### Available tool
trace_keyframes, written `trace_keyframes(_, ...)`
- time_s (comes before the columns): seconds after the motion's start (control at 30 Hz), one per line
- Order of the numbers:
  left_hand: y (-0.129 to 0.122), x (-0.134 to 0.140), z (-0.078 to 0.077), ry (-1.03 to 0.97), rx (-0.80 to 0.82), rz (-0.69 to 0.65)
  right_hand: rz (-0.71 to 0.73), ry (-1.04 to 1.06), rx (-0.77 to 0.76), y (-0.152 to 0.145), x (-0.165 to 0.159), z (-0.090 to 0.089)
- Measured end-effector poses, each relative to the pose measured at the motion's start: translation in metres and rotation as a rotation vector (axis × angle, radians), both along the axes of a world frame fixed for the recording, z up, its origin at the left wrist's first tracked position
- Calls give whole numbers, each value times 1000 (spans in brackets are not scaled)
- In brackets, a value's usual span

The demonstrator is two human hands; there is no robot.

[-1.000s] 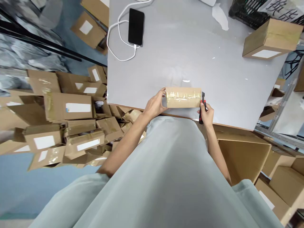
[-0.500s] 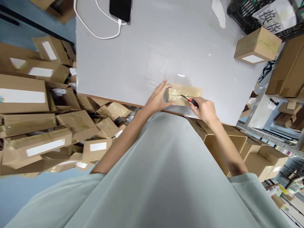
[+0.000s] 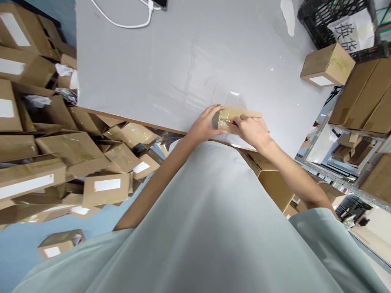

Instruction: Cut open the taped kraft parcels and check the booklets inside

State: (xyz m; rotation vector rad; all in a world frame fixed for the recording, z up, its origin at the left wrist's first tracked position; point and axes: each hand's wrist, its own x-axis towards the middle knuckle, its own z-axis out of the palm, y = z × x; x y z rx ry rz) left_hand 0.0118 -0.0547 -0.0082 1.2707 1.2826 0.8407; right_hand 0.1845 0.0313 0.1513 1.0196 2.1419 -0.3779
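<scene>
A small taped cardboard box [image 3: 225, 115] lies near the front edge of the grey table [image 3: 134, 69]. My left hand [image 3: 202, 124] grips its left end, with the thumb on the near side and the fingers on the far side. In my right hand [image 3: 253, 130] is a red and black utility knife [image 3: 233, 122], its thin blade pointing left over the taped top. The right hand covers much of the box's right half, and most of the knife handle is hidden in the fist.
A heap of opened cardboard boxes [image 3: 73, 150] fills the floor on the left. On the table's right stand another carton [image 3: 328, 65] and a black crate [image 3: 317, 20] bearing a paper sign. A white cable [image 3: 131, 27] runs to a phone at the far edge.
My right hand and the knife have shifted slightly left along the box top, and the hand now lies lower over it. My left hand keeps its grip. The whole view has shifted.
</scene>
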Motion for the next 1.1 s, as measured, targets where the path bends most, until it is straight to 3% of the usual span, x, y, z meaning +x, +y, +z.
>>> trace_keyframes(0.23, -2, -1, 2, 36, 19, -6, -7, 40, 33, -8, -19, -13)
trace_keyframes(0.37, -3, -2, 6, 55, 5, -6, 10, 53, 23, -2, -8, -17)
trace_keyframes(0.47, -4, -3, 6, 82, 5, 2, -18, 12, 50, 4, 23, -15)
trace_keyframes(0.7, -3, 2, 5, 125, 3, -14, -209, -32, 166, 7, 136, -10)
trace_keyframes(0.83, -2, 4, 1, 127, 2, -33, -288, 17, 185, -4, 172, -6)
trace_keyframes(0.97, -7, -11, -5, 117, -63, -14, -521, 334, 206, -22, 199, -12)
trace_keyframes(1.1, -14, -38, -11, 83, -140, 29, -1023, 773, 169, -50, 198, -48)
